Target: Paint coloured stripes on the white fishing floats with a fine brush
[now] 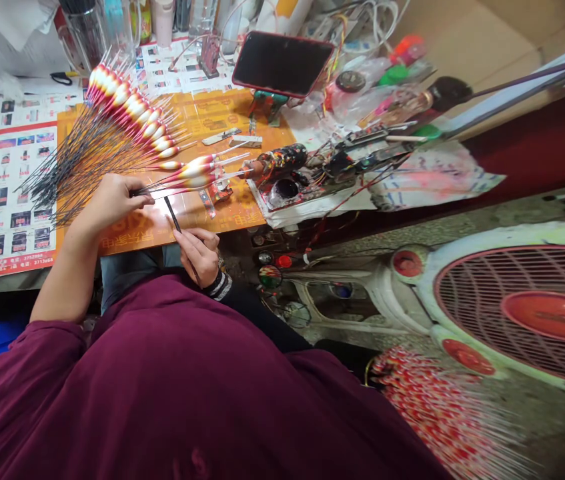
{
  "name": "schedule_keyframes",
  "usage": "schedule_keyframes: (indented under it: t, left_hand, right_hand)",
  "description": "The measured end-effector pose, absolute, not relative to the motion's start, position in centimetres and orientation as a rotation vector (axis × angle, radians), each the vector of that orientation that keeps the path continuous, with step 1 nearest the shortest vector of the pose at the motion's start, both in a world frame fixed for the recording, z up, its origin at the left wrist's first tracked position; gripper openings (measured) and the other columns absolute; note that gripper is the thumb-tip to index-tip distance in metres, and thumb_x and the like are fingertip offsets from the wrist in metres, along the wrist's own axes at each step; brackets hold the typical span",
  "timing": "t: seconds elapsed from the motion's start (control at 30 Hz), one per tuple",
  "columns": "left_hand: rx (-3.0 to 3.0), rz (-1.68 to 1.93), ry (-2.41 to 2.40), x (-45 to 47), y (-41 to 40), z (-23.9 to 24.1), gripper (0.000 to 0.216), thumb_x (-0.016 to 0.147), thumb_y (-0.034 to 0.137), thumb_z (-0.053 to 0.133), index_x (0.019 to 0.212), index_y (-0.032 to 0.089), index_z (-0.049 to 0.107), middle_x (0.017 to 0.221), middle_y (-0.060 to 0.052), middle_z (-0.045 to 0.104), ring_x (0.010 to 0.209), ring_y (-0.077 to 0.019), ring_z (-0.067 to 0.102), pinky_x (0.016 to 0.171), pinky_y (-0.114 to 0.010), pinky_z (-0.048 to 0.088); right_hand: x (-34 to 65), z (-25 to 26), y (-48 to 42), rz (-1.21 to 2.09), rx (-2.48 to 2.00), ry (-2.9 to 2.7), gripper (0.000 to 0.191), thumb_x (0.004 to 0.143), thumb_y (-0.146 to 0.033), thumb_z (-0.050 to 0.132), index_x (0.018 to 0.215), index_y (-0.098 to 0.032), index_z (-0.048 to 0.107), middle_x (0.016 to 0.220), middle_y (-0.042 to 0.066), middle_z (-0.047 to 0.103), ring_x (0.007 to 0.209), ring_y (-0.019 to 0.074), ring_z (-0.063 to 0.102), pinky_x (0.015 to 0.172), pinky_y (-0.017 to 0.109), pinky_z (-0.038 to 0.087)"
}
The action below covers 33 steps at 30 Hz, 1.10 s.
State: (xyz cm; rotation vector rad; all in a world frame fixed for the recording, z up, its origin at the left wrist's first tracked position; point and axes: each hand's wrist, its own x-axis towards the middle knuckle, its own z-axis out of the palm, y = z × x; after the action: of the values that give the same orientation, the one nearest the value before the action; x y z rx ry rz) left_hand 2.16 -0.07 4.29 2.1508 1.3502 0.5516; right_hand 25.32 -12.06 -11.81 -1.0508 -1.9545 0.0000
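My left hand is closed, its fingertips pinching the thin stems of a few fishing floats. Their bodies fade from white through yellow to dark red, and pale tips point right. In my right hand is a slim dark paintbrush, its upper end just below the held stems. Whether it touches them I cannot tell. Behind my left hand, a fanned row of similar floats lies with dark stems toward the left.
An orange board covers part of the printed table sheet. A phone stands at the back. Paint-stained tools and a dark paint cup lie right. On the right are a fan and a bundle of red-and-white floats.
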Motion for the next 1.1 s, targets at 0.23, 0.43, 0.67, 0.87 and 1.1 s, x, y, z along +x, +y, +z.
schedule_keyframes:
  t: [0.23,0.43,0.67,0.87,1.1]
  left_hand:
    - [2.178,0.560,1.327,2.3,0.0,4.3,0.011,0.082,0.029,0.075,0.077,0.019,0.075,0.071,-0.002,0.072,0.065,-0.0151,0.061,0.067,-0.029,0.039]
    - [2.294,0.667,1.429,1.0,-2.3,8.2,0.014,0.097,0.025,0.066,0.089,0.017,0.074,0.090,-0.007,0.072,0.089,-0.0212,0.067,0.080,-0.034,0.046]
    - [2.007,1.214,1.678,-1.7,-7.0,13.7,0.033,0.116,0.044,0.040,0.128,0.023,0.062,0.100,-0.005,0.066,0.084,-0.0171,0.068,0.070,-0.030,0.049]
    - [1.819,1.221,1.966,-1.7,-5.1,9.3,0.050,0.113,0.066,0.042,0.140,0.028,0.059,0.105,-0.005,0.066,0.088,-0.0187,0.072,0.070,-0.031,0.049]
    - [1.827,1.332,1.820,-5.1,-5.4,9.0,0.048,0.114,0.062,0.044,0.129,0.022,0.067,0.102,-0.008,0.068,0.082,-0.0159,0.067,0.071,-0.035,0.051]
  right_hand:
    - [25.6,-12.7,-11.9,0.025,-1.076,-1.962,0.047,0.103,-0.026,0.053,0.149,-0.024,0.065,0.136,0.010,0.076,0.122,0.0289,0.066,0.109,0.048,0.049]
    - [25.8,-12.8,-12.0,-0.060,-0.910,-1.855,0.059,0.100,-0.019,0.054,0.158,-0.025,0.055,0.129,0.008,0.079,0.118,0.0265,0.067,0.105,0.042,0.051]
    - [25.6,-12.4,-12.2,-0.096,-0.866,-1.828,0.060,0.098,-0.017,0.054,0.158,-0.025,0.056,0.125,0.007,0.080,0.114,0.0261,0.068,0.103,0.041,0.052]
    - [25.8,-12.6,-12.5,-0.071,-0.906,-1.822,0.054,0.098,-0.018,0.052,0.150,-0.022,0.063,0.122,0.009,0.081,0.112,0.0276,0.071,0.101,0.044,0.057]
    - [25.9,-12.2,-12.5,-0.067,-0.792,-1.785,0.056,0.097,-0.013,0.059,0.151,-0.024,0.063,0.118,0.009,0.082,0.104,0.0280,0.074,0.094,0.045,0.059]
